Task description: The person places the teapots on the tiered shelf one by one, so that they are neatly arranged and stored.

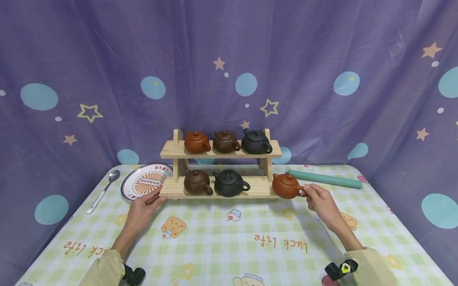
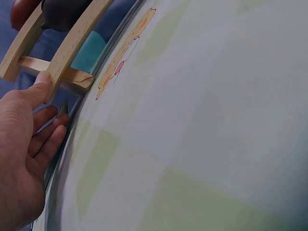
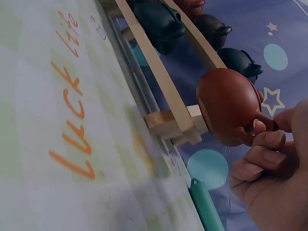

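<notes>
A two-tier wooden shelf (image 1: pixel 221 192) stands at the back of the table. At its lower left end, my left hand (image 1: pixel 143 208) grips the board, with the thumb (image 2: pixel 42 84) against the wood and other fingers beside the end. My right hand (image 1: pixel 322 202) pinches the handle of an orange-red teapot (image 1: pixel 286 186), which is raised off the lower board's right end in the right wrist view. On that lower board sit a brown teapot (image 1: pixel 196 182) and a black teapot (image 1: pixel 229 183). The upper board carries an orange-red teapot (image 1: pixel 196 143), a brown teapot (image 1: pixel 225 142) and a black teapot (image 1: pixel 255 142).
Left of the shelf lies a patterned plate (image 1: pixel 129 180), partly behind it, with a spoon (image 1: pixel 104 194) farther left. A green rod (image 1: pixel 329 179) lies at the back right. The checked tablecloth (image 1: pixel 214 246) stretches in front; a purple curtain (image 1: pixel 200 47) hangs behind.
</notes>
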The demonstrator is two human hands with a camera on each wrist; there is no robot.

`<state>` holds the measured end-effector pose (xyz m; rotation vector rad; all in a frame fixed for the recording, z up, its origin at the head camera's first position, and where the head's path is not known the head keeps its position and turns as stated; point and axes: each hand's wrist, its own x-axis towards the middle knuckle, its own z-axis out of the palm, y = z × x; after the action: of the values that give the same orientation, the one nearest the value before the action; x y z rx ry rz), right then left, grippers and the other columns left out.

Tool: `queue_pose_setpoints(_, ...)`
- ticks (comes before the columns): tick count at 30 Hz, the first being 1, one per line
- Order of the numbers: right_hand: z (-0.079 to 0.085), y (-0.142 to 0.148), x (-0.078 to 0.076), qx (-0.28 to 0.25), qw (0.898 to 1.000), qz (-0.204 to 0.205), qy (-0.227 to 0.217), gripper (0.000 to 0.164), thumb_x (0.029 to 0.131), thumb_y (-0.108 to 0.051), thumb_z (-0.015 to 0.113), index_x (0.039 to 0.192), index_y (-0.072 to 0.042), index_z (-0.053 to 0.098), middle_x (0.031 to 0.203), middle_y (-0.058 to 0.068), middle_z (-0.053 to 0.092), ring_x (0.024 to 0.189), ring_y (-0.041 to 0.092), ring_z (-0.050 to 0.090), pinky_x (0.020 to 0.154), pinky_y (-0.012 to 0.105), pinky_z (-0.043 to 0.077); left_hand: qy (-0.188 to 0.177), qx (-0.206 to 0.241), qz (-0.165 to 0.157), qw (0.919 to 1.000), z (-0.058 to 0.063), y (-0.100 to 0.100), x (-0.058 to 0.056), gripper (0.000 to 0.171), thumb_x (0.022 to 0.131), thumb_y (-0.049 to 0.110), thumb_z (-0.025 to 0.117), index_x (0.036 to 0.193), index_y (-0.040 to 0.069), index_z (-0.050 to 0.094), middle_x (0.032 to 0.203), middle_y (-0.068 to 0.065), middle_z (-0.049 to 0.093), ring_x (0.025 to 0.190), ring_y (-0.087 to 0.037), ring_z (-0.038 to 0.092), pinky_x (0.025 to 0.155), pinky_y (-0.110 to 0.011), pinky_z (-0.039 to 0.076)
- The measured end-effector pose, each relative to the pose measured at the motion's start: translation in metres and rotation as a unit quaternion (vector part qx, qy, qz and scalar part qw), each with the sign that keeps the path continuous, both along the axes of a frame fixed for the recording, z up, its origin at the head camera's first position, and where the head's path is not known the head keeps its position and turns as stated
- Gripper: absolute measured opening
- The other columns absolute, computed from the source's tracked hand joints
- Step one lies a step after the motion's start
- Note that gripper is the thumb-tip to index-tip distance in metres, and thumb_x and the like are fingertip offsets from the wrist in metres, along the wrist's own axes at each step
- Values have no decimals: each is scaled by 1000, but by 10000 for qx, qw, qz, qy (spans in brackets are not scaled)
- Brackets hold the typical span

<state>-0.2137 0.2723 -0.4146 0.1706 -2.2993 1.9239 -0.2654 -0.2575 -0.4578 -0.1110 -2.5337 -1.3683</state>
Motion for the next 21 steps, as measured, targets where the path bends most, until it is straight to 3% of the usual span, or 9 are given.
queue_pose_setpoints(21, -5, -33, -19, -264, 9995, 159, -16, 39, 114, -20, 45, 100, 15, 56, 63, -2, 39, 52, 5, 29, 49, 20, 28, -108, -43, 54, 9999, 0, 0, -1, 54, 102, 27, 70, 146, -1, 54, 139, -21, 60, 123, -37, 63, 86, -5, 47)
